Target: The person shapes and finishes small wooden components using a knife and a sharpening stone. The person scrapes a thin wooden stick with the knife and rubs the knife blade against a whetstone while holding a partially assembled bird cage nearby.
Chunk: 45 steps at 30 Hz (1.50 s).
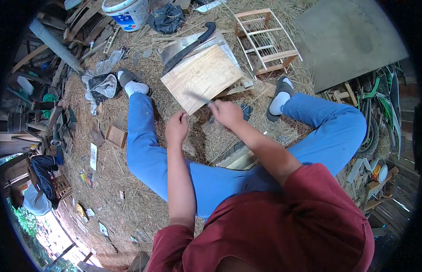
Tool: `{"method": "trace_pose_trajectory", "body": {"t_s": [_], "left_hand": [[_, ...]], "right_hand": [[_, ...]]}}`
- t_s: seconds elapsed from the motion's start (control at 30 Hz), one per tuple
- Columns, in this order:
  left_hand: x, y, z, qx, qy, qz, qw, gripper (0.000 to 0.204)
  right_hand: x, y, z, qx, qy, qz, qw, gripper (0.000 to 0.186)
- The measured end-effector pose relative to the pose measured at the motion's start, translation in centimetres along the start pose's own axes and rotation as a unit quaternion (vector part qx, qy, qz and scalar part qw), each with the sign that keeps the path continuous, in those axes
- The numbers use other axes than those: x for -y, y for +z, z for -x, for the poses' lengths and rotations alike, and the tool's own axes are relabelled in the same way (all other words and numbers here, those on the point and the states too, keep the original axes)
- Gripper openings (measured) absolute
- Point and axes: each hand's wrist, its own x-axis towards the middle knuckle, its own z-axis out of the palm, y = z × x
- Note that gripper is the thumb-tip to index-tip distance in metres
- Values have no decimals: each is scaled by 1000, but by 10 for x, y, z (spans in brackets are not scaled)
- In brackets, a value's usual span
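A pale wooden board (pixel 203 72) lies tilted between my feet. My right hand (pixel 227 113) is closed round the handle of a knife; its blade (pixel 197 96), smeared by motion, points left over the board's near part. At the board's near corner my left hand (pixel 176 128) is closed, fingertips pinched together; what they hold, if anything, is too small to make out. Behind the board a machete (pixel 188 51) with a black handle rests on a greyish slab. To its right stands a small wooden frame (pixel 265 38) with slats and thin bars.
Straw and wood shavings cover the ground. A white bucket (pixel 127 14) and a black plastic bag (pixel 166 19) are at the back. A grey sheet (pixel 351 38) lies at the far right. Left of my leg sits a small wooden box (pixel 116 136). Scrap wood is piled at the left.
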Motion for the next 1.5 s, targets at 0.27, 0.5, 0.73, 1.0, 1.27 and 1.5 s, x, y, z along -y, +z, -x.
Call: {"method": "trace_pose_trajectory", "body": {"t_s": [0.27,0.5,0.73,1.0,1.27,1.5], "left_hand": [[-6,4,0,4,-7,-5,1000,17],[-11,2,0,-4,-7,-10,1000,16],[-78,-34,12,-64,24,75,995,17],[-172,-58,29,-167,80,221,958,12],[-247,-74,42,-172,128,192,958,9],[-296,-78,44,-137,142,160,967,9]], "right_hand": [[-14,-4,-10,-47,87,-52,994,51],[-32,-6,-16,-67,101,-32,992,50],[-51,-55,-44,-50,115,-314,941,51],[18,-226,-41,100,-8,-617,781,31],[15,-322,-15,58,-81,-542,834,21],[-15,-360,0,-57,-102,-400,909,30]]}}
